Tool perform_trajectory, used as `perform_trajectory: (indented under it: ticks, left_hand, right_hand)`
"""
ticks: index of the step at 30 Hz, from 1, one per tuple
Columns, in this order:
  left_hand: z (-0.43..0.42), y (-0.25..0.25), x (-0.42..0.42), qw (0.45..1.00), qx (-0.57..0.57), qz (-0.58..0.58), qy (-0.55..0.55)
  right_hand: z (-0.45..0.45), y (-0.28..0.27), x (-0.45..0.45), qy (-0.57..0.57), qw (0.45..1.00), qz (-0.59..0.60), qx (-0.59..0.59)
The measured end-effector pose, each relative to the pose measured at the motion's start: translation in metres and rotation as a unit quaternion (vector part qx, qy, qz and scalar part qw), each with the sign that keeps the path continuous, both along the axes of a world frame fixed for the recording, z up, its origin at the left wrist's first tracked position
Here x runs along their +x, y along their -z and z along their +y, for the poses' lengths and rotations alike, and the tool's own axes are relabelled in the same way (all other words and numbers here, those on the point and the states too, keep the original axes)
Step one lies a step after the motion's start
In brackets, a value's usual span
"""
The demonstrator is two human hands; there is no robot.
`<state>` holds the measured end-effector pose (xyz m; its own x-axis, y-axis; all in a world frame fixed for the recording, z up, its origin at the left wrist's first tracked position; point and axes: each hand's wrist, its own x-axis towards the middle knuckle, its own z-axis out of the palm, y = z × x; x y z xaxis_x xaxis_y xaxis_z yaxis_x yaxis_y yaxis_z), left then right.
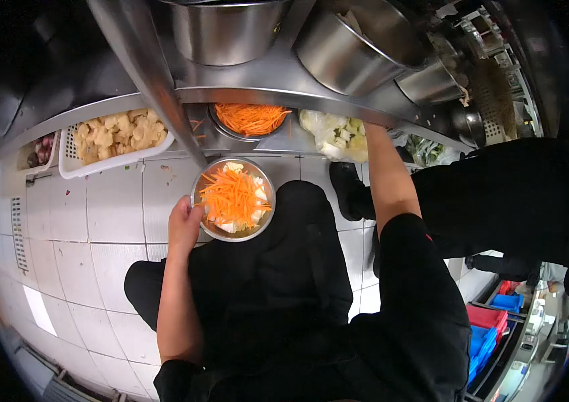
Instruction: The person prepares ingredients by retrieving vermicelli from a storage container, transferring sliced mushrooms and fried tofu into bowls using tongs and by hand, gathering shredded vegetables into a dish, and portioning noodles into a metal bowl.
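My left hand (184, 224) grips the left rim of a steel bowl (269, 218), held above my bent knees. Shredded carrot (229, 197) lies heaped in the bowl over pale white and yellowish pieces. My right forearm (391, 175) reaches forward under the edge of the steel counter; the fingers are hidden there. Just left of that wrist is a clear plastic bag (328, 137) of pale green cut vegetable. Farther left on the lower shelf, a round container holds more shredded carrot (251, 119).
A white basket (73, 169) of ginger-like roots stands on the left, beside a container of purple onions (41, 151). Steel pots (227, 33) sit on the counter (257, 79) above. A metal post (144, 67) rises nearby. Another person's black-clad legs (499, 201) are close on the right.
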<state>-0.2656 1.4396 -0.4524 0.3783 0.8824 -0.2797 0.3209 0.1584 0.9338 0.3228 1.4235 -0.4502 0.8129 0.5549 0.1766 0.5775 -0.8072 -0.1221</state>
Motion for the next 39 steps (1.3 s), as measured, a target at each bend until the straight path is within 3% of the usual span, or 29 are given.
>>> perform_trajectory:
  ticks: [7,9,12,14,17,19,21,22,25,27,29,31,32,33,37,39]
  left_hand:
    - [0.002,-0.015,0.001,0.999,0.005,0.044,0.005]
    - [-0.001,-0.020,0.007,0.998,-0.028,-0.052,-0.010]
    - [0.002,-0.007,0.008,0.998,-0.015,-0.063,0.002]
    - [0.001,-0.015,0.011,0.999,-0.010,-0.051,0.009]
    - [0.004,-0.005,0.016,0.999,0.003,-0.027,0.032]
    - [0.000,-0.012,0.027,0.998,0.011,-0.045,0.039]
    - [-0.003,-0.009,0.035,0.998,0.031,-0.053,0.030]
    - [-0.004,-0.013,0.038,0.998,0.039,-0.022,0.041]
    - [-0.007,-0.007,0.046,0.996,0.056,0.030,0.065]
    - [-0.009,-0.005,0.049,0.994,0.066,0.038,0.082]
    - [-0.015,-0.016,0.056,0.995,0.051,-0.027,0.082]
    - [-0.018,-0.011,0.057,0.995,0.046,-0.003,0.094]
    - [-0.020,-0.014,0.058,0.994,0.051,0.013,0.091]
    - [-0.023,-0.017,0.058,0.994,0.056,0.030,0.088]
    - [-0.029,-0.029,0.049,0.998,0.048,0.016,0.032]
    - [-0.030,-0.028,0.048,0.998,0.048,0.007,0.029]
  right_hand:
    - [0.005,0.044,-0.057,-0.106,0.984,-0.141,0.032]
    - [0.004,0.037,-0.049,-0.078,0.994,-0.070,0.040]
    - [-0.003,0.017,-0.018,0.012,0.980,0.120,0.160]
    - [-0.014,0.006,-0.005,0.061,0.888,0.284,0.357]
    - [-0.039,-0.010,-0.009,0.076,0.643,0.484,0.589]
    - [-0.057,-0.011,-0.021,0.047,0.521,0.564,0.639]
    - [-0.071,-0.004,-0.042,0.005,0.456,0.611,0.647]
    - [-0.082,0.004,-0.058,-0.033,0.387,0.654,0.649]
    - [-0.111,-0.013,-0.143,0.021,0.351,0.719,0.600]
    - [-0.116,-0.016,-0.204,0.010,0.379,0.718,0.584]
    - [-0.106,-0.047,-0.276,-0.051,0.596,0.609,0.521]
    - [-0.102,-0.046,-0.313,-0.078,0.840,0.435,0.315]
    - [-0.100,-0.055,-0.333,-0.198,0.897,0.294,0.263]
    - [-0.098,-0.063,-0.349,-0.310,0.918,0.141,0.202]
    - [-0.094,-0.060,-0.369,-0.365,0.921,0.126,0.057]
    - [-0.096,-0.078,-0.371,-0.379,0.911,0.145,0.074]
